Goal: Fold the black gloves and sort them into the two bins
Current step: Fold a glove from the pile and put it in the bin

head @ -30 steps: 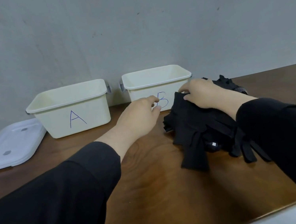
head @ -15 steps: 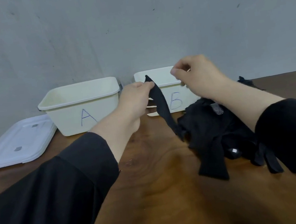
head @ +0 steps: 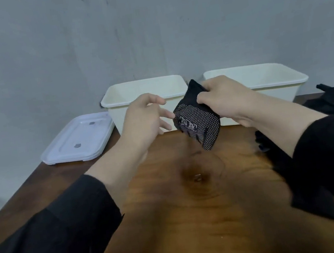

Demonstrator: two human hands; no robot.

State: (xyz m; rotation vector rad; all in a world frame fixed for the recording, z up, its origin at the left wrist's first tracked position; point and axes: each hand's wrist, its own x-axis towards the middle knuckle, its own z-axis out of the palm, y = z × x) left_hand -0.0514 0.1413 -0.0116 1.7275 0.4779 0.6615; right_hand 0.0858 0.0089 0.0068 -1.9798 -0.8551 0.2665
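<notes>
Wooden table (head: 195,208): two bins (head: 143,90), right hand (head: 222,98) pinching one glove (head: 198,121), left hand (head: 145,118) loose

Setting: plain indoor sorting station, kind of building unclear. Bare grey wall (head: 146,21); wooden bench (head: 195,208); two cream plastic bins (head: 141,91); white lid (head: 77,139).

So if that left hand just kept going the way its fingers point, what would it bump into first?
Most likely the black dotted glove that the right hand holds up. The left hand has its fingertips aimed right at its edge, almost touching, though depth is hard to judge.
</notes>
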